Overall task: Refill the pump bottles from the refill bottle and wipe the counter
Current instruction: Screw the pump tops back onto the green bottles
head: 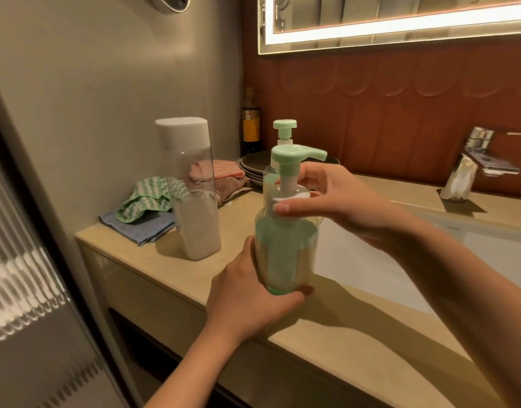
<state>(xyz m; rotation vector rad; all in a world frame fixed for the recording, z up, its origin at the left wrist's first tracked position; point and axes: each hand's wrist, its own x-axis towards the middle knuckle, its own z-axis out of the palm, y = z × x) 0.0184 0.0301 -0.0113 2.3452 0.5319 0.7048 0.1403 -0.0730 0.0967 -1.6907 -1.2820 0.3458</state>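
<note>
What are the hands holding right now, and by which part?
A pump bottle: left hand grips its base, right hand pinches the white collar under the pump head.

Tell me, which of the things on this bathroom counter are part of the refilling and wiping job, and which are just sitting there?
Part of the job:
- pump bottle, left hand at its base, right hand at its collar
- second pump bottle behind
- refill bottle, white-capped
- folded cloths
- counter

Just lying about:
- stacked plates
- dark bottle
- tap
</note>
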